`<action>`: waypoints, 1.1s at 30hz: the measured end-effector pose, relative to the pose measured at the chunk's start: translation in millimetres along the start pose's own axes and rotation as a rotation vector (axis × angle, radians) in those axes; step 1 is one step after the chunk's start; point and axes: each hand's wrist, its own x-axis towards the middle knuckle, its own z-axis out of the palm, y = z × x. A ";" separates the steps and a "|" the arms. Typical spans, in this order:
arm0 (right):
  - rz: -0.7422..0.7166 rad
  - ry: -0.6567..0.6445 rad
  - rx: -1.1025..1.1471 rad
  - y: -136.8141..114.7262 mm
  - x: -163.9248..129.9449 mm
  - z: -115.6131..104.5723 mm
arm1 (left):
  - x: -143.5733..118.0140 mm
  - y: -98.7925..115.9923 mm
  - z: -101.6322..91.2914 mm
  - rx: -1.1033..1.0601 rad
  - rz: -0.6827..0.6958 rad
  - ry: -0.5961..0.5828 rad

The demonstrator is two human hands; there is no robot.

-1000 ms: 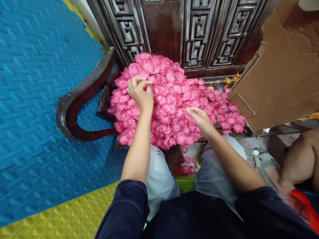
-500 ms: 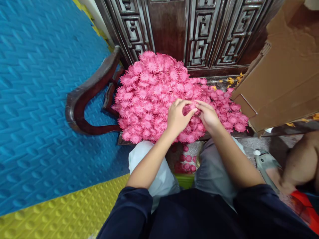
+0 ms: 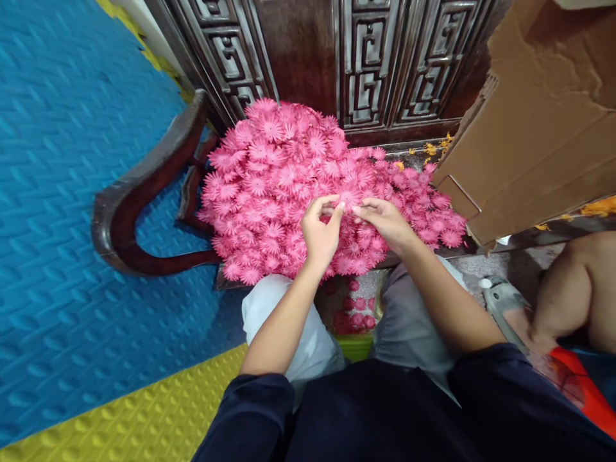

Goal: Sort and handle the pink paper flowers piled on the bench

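A pink flower head [image 3: 348,197] with thin pointed petals is held up over a large pile of similar pink flowers [image 3: 269,186]; they look artificial. My left hand [image 3: 321,230] pinches its left lower edge between thumb and fingers. From the other side, my right hand [image 3: 385,221] has its thumb and fingertips closed at the right edge of the same flower. The pile lies on a dark wooden seat just beyond my knees. Where the fingertips meet the petals is partly lost among the pink behind.
A curved dark wooden armrest [image 3: 113,221] stands left of the pile, a cardboard box [image 3: 539,128] at the right. Behind rises a carved wooden backrest [image 3: 298,58]. Several flowers [image 3: 360,303] lie on the floor between my knees. Another person's leg [image 3: 565,282] is at far right.
My hands have drawn slightly apart and the flower between them now shows its spread petals. The whole view has shifted, so the surroundings sit a little further left.
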 end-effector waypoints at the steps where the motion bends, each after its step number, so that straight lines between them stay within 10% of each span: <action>1: -0.004 -0.002 0.004 0.2 -0.4 0.9 | -0.7 -0.6 1.3 -0.030 -0.016 0.002; 11: -0.041 0.005 -0.031 5.5 -0.9 4.7 | -1.3 -7.7 6.0 -0.060 -0.078 -0.004; 22: -0.204 -0.009 -0.245 8.4 3.3 -1.5 | -2.2 0.0 -4.6 0.523 0.303 -0.057; 33: -0.330 0.000 -0.344 -3.3 -1.8 1.6 | 11.5 -3.6 -12.2 -0.052 -0.052 -0.306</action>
